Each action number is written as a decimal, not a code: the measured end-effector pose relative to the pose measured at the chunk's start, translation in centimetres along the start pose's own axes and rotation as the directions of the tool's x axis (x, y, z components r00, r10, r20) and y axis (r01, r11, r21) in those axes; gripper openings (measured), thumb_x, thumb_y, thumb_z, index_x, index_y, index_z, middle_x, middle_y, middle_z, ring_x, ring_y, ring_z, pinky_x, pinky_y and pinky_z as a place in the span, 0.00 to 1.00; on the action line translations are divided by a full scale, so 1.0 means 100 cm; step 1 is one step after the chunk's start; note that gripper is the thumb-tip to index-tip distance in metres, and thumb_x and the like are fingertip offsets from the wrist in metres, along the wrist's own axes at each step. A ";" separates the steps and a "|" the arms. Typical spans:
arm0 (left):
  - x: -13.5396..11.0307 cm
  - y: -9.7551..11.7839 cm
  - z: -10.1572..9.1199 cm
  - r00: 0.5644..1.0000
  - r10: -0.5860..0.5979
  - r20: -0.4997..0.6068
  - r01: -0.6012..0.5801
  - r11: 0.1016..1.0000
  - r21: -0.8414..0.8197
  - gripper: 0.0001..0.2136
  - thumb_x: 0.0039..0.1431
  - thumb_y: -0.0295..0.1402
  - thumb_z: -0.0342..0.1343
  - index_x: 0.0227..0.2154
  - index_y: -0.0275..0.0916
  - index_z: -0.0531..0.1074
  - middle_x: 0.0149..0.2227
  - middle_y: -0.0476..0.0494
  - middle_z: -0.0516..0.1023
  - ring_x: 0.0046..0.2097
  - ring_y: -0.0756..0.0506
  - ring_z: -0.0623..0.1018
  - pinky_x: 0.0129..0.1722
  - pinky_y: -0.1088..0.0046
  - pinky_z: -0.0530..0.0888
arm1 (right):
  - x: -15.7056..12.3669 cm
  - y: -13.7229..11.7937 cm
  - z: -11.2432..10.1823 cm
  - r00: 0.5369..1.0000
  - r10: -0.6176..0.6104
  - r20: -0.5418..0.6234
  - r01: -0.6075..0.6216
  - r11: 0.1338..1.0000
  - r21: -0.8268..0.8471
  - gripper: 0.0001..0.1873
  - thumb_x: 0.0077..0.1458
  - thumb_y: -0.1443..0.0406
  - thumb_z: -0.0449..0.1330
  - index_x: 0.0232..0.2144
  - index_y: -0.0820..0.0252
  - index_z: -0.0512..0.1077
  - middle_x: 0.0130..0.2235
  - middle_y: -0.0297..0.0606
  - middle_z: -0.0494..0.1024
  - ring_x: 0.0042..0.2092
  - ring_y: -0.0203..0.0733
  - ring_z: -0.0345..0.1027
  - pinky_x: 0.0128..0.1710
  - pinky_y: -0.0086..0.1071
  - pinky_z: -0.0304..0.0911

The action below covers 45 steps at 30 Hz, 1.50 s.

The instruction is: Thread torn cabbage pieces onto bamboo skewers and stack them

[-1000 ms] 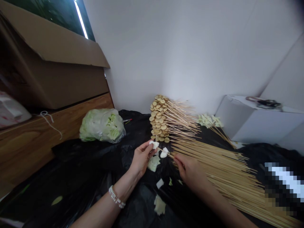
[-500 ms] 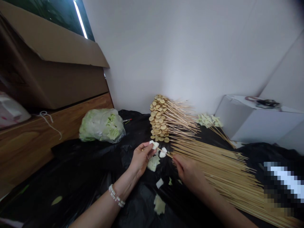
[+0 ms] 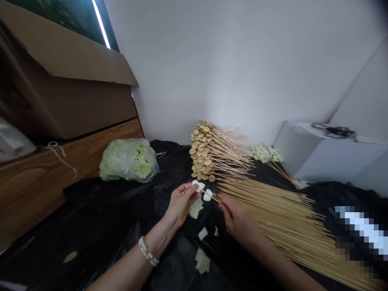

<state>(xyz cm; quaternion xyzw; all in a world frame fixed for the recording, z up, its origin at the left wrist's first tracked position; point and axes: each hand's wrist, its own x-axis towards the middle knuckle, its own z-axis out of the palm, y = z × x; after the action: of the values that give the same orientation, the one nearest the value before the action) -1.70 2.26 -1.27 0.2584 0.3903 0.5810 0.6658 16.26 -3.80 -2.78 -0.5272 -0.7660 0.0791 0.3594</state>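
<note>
My left hand (image 3: 181,203), with a beaded bracelet at the wrist, pinches a white cabbage piece (image 3: 198,186) at the tip of a wooden skewer (image 3: 215,198). A second white cabbage piece (image 3: 207,195) sits on the skewer a little lower, between my two hands. My right hand (image 3: 238,216) is closed round the skewer's lower part. Just below my left fingers a pale cabbage leaf (image 3: 195,207) lies on the black plastic sheet (image 3: 169,258). Smaller cabbage scraps (image 3: 203,233) are scattered nearer to me.
Past my hands is a stack of skewered round slices (image 3: 201,151). Many bare skewers (image 3: 273,210) spread to the right, with several cabbage skewers (image 3: 266,153) behind them. A bag of cabbage (image 3: 129,160) lies left, beneath a cardboard box (image 3: 87,101). A white box (image 3: 330,155) stands right.
Hardly anything differs. The two white pieces sit slightly closer together on the skewer, and the whole view has shifted a little.
</note>
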 end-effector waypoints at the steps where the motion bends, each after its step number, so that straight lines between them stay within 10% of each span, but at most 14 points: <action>1: 0.000 0.000 0.000 1.000 -0.001 0.001 0.001 1.000 0.001 0.09 0.44 0.24 0.69 0.28 0.31 0.76 0.30 0.43 0.81 0.29 0.51 0.79 0.31 0.78 0.78 | 0.000 -0.001 0.000 1.000 0.009 0.009 -0.009 1.000 0.025 0.13 0.62 0.67 0.47 0.26 0.57 0.64 0.26 0.33 0.70 0.27 0.36 0.63 0.29 0.29 0.54; 37: -0.002 -0.003 0.002 0.999 -0.027 0.039 0.026 0.999 0.039 0.09 0.43 0.25 0.70 0.25 0.32 0.75 0.29 0.43 0.81 0.28 0.50 0.80 0.31 0.79 0.78 | 0.001 -0.002 0.002 0.999 -0.023 -0.035 0.023 1.000 0.002 0.13 0.62 0.67 0.45 0.25 0.57 0.61 0.26 0.34 0.68 0.28 0.37 0.60 0.30 0.31 0.52; 45: -0.002 -0.002 0.002 0.997 -0.034 0.069 0.029 0.997 0.078 0.14 0.37 0.31 0.73 0.25 0.33 0.75 0.29 0.43 0.81 0.28 0.50 0.79 0.33 0.77 0.77 | 0.008 -0.002 -0.007 0.944 0.221 0.247 -0.302 0.878 0.372 0.11 0.58 0.65 0.49 0.23 0.57 0.63 0.20 0.30 0.69 0.23 0.35 0.61 0.25 0.27 0.54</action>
<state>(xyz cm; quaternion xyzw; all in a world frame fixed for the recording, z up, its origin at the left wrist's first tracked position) -1.41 2.01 -1.25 0.2980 0.3928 0.5455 0.6778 16.43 -3.33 -1.77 -0.5300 -0.6860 0.3355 0.3688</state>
